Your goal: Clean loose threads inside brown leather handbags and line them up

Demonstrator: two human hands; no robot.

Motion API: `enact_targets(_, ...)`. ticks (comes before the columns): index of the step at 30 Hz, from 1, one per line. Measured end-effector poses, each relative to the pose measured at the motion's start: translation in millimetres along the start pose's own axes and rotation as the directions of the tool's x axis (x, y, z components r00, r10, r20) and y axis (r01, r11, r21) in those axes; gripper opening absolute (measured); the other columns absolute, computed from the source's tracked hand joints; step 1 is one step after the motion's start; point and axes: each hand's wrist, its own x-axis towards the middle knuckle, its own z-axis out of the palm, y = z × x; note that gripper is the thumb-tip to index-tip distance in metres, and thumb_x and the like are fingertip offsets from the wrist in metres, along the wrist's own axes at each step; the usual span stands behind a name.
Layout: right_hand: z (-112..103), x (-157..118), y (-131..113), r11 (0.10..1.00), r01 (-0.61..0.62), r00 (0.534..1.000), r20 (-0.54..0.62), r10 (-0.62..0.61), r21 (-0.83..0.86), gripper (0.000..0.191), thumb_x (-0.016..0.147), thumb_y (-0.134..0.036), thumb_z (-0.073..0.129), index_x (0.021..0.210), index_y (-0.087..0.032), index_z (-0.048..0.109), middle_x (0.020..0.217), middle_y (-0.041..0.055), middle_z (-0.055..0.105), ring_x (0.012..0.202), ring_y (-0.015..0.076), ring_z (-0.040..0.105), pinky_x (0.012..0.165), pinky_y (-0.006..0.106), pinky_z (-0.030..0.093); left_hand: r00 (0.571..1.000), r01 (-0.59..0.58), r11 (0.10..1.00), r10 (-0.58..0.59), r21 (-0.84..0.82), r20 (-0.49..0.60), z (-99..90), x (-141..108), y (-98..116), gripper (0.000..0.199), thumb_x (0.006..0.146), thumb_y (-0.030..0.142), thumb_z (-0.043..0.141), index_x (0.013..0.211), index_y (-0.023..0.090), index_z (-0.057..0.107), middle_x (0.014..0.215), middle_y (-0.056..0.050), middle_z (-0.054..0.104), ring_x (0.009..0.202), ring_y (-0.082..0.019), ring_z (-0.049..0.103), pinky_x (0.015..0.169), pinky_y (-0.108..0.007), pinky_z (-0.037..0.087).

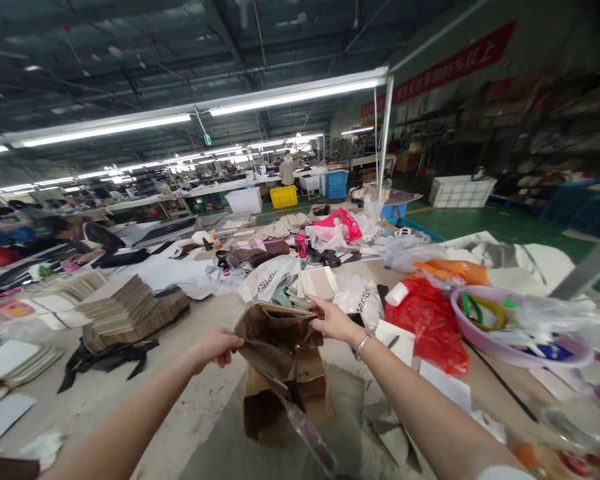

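A brown bag (275,337) hangs open at the middle of the view, its dark inside showing. My left hand (215,350) is closed on the left edge of its rim. At the right edge of the rim, my right hand (333,320) grips the bag with bent fingers, a bracelet on the wrist. Below it, a brown box-shaped piece (257,407) rests on a grey-green sheet (220,433). A strap wrapped in clear plastic (313,437) trails down in front.
Stacked brown pieces (125,307) lie at the left, beside a black strap (105,360). To the right are a red plastic bag (425,320) and a purple basin (525,353) of odds and ends. A person (80,237) leans over the table at far left.
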Motion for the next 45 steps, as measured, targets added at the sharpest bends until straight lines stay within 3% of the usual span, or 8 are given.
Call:
enact_targets(3, 13.0, 5.1, 7.5, 1.0, -0.002, 0.998, -0.063, 0.001, -0.006, 0.051, 0.073, -0.014, 0.055, 0.123, -0.016, 0.054, 0.109, 0.0065, 0.063, 0.095, 0.0185, 0.06, 0.089, 0.034, 0.046, 0.971, -0.149, 0.968, 0.182, 0.204, -0.154, -1.1, -9.2, -8.0, 0.052, 0.067, 0.051, 0.062, 0.107, 0.016, 0.058, 0.094, -0.008, 0.068, 0.082, -0.023, 0.064, 0.073, -0.032, 0.05)
enact_targets(5, 16.0, 7.3, 6.9, 0.993, 0.062, 0.995, -0.066, -0.069, -0.101, 0.037, 0.076, -0.02, 0.059, 0.113, -0.017, 0.062, 0.109, 0.0071, 0.064, 0.099, 0.0205, 0.059, 0.091, 0.036, 0.044, 0.875, -0.324, 0.867, 0.427, 0.38, -0.228, -3.9, -11.7, -1.0, 0.063, 0.065, 0.047, 0.067, 0.122, 0.023, 0.052, 0.123, -0.009, 0.055, 0.108, -0.026, 0.055, 0.093, -0.036, 0.044)
enact_targets(8, 15.9, 9.6, 3.5, 0.973, 0.144, 0.986, -0.062, -0.158, -0.179, 0.032, 0.077, -0.028, 0.065, 0.107, -0.018, 0.066, 0.107, 0.0075, 0.065, 0.1, 0.0217, 0.058, 0.094, 0.038, 0.043, 0.717, -0.498, 0.678, 0.673, 0.541, -0.184, -1.5, -5.6, 20.8, 0.05, 0.068, 0.041, 0.069, 0.116, 0.027, 0.059, 0.138, -0.007, 0.041, 0.125, -0.027, 0.04, 0.106, -0.039, 0.032)
enact_targets(10, 15.5, 10.5, 3.4, 0.97, 0.172, 0.98, -0.073, -0.186, -0.171, 0.031, 0.077, -0.03, 0.067, 0.106, -0.019, 0.067, 0.107, 0.0074, 0.065, 0.101, 0.0213, 0.058, 0.095, 0.037, 0.042, 0.671, -0.537, 0.604, 0.729, 0.589, -0.136, 6.5, 5.1, 36.6, 0.045, 0.068, 0.04, 0.071, 0.11, 0.027, 0.063, 0.138, -0.008, 0.041, 0.128, -0.03, 0.035, 0.108, -0.044, 0.029)
enact_targets(17, 11.9, 9.3, 10.6, 0.987, 0.139, 0.986, -0.077, -0.145, -0.079, 0.029, 0.078, -0.036, 0.067, 0.101, -0.02, 0.07, 0.109, 0.0075, 0.064, 0.102, 0.0208, 0.059, 0.095, 0.037, 0.043, 0.651, -0.585, 0.508, 0.759, 0.632, -0.009, 31.4, 47.0, 57.3, 0.029, 0.067, 0.038, 0.073, 0.091, 0.026, 0.067, 0.133, -0.008, 0.042, 0.13, -0.033, 0.03, 0.107, -0.059, 0.017)
enact_targets(24, 11.5, 10.2, 13.7, 0.992, 0.1, 0.988, -0.109, -0.108, -0.075, 0.025, 0.081, -0.036, 0.063, 0.1, -0.021, 0.071, 0.106, 0.0057, 0.067, 0.101, 0.0217, 0.06, 0.096, 0.038, 0.044, 0.576, -0.714, 0.441, 0.811, 0.543, 0.1, 20.2, 66.3, 54.4, 0.018, 0.084, 0.033, 0.055, 0.08, 0.02, 0.068, 0.104, -0.003, 0.062, 0.097, -0.017, 0.057, 0.096, -0.031, 0.038)
enact_targets(39, 11.5, 18.2, 24.3, 0.932, 0.185, 0.978, -0.031, -0.204, -0.313, 0.025, 0.086, -0.037, 0.056, 0.103, -0.024, 0.069, 0.105, 0.005, 0.068, 0.1, 0.0222, 0.061, 0.094, 0.038, 0.047, 0.591, -0.636, 0.515, 0.804, 0.575, -0.066, 23.7, 77.1, 48.8, 0.018, 0.081, 0.033, 0.058, 0.075, 0.018, 0.066, 0.079, -0.002, 0.066, 0.078, -0.015, 0.058, 0.069, -0.023, 0.042)
enact_targets(45, 8.5, 21.5, 16.1, 0.944, 0.136, 0.985, -0.064, -0.163, -0.301, 0.048, 0.075, -0.04, 0.07, 0.119, -0.024, 0.061, 0.107, 0.0059, 0.067, 0.096, 0.0236, 0.062, 0.089, 0.037, 0.049, 0.601, -0.6, 0.55, 0.789, 0.58, -0.126, 27.3, 77.8, 52.0, 0.021, 0.08, 0.035, 0.058, 0.072, 0.018, 0.067, 0.077, -0.003, 0.066, 0.073, -0.016, 0.058, 0.066, -0.025, 0.042)
